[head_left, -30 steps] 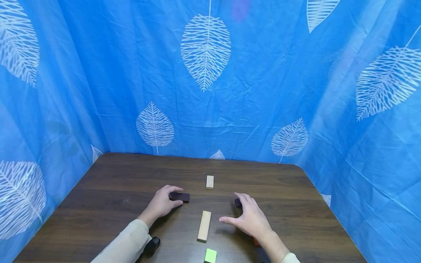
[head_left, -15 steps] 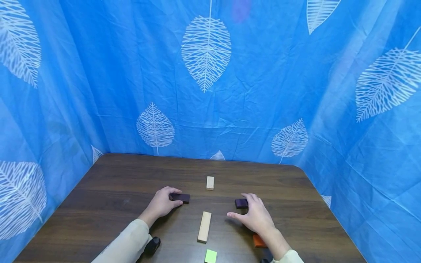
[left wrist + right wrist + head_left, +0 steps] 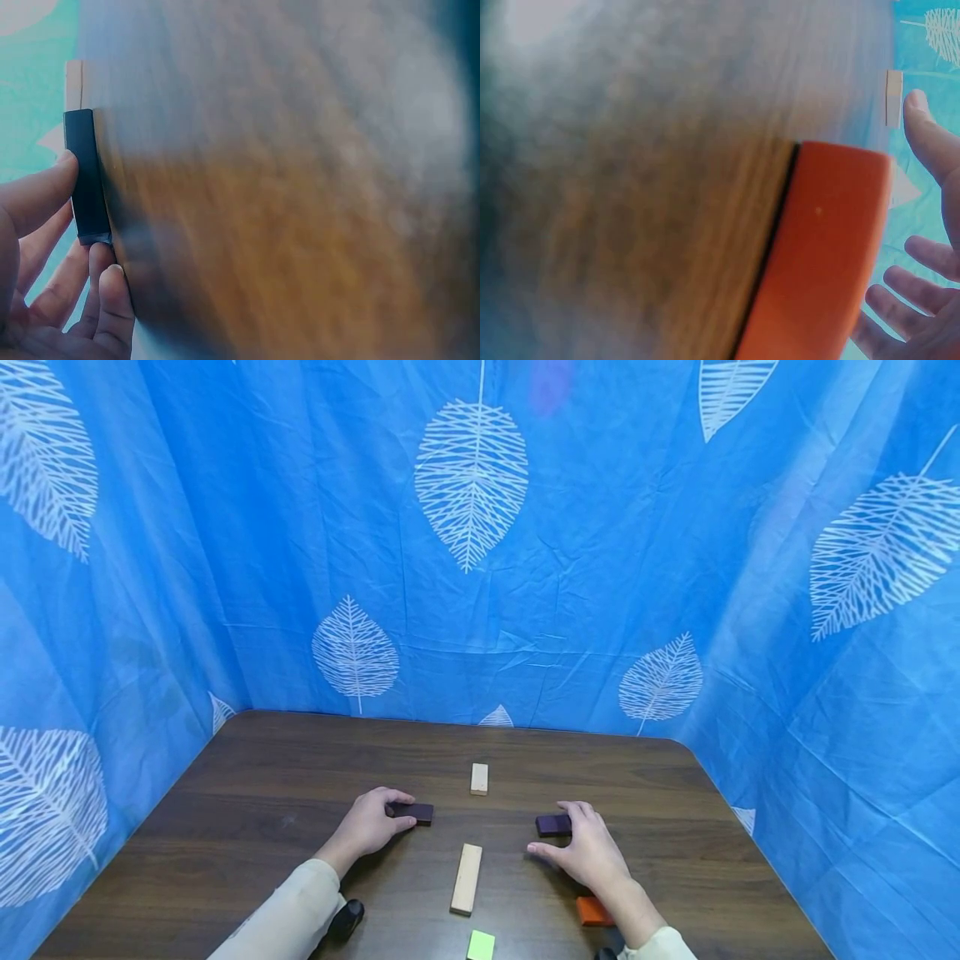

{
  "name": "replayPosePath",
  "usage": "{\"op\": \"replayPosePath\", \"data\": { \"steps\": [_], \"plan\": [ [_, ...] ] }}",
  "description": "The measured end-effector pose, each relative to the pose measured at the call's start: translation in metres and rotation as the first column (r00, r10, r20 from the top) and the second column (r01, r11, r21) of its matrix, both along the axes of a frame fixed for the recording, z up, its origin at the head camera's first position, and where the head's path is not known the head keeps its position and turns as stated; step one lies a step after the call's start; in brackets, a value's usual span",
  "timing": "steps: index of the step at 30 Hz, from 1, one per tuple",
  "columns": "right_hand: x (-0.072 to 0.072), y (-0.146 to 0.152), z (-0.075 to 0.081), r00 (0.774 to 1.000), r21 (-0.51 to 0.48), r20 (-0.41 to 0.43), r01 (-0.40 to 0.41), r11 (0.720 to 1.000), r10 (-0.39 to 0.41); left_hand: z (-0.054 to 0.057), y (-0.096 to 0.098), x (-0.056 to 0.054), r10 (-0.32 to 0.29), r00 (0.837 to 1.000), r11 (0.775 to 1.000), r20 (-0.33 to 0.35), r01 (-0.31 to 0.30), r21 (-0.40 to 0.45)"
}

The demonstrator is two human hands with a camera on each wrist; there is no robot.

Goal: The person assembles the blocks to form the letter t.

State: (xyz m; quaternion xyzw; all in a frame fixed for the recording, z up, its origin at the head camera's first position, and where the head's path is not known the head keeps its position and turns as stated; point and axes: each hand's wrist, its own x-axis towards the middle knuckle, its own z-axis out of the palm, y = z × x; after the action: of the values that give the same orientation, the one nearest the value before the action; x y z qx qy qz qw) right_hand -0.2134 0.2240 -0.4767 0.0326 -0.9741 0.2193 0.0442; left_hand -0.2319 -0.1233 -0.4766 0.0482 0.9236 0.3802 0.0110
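Head view: left hand [image 3: 367, 824] grips dark block [image 3: 423, 814], right hand [image 3: 590, 852] spread, far table edge [image 3: 585, 737] well beyond.

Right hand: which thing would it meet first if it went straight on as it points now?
The right hand would probably first meet the dark purple block: in the head view it lies right ahead, partly hidden by the hand, so I cannot tell whether they touch.
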Motion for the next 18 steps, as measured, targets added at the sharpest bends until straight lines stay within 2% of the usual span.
{"op": "replayPosePath", "data": {
  "steps": [9,18],
  "plan": [
    [-0.003,0.0014,0.0017,1.0,-0.014,-0.012,-0.019,1.0,0.019,0.002,0.0002,-0.0026,-0.004,1.0,0.999,0.004,0.004,-0.033],
    [-0.0056,0.0017,0.0001,1.0,-0.04,-0.017,-0.019,0.999,0.018,0.0031,0.0019,-0.0044,0.008,0.999,1.0,0.041,-0.006,-0.03]
  ]
}}
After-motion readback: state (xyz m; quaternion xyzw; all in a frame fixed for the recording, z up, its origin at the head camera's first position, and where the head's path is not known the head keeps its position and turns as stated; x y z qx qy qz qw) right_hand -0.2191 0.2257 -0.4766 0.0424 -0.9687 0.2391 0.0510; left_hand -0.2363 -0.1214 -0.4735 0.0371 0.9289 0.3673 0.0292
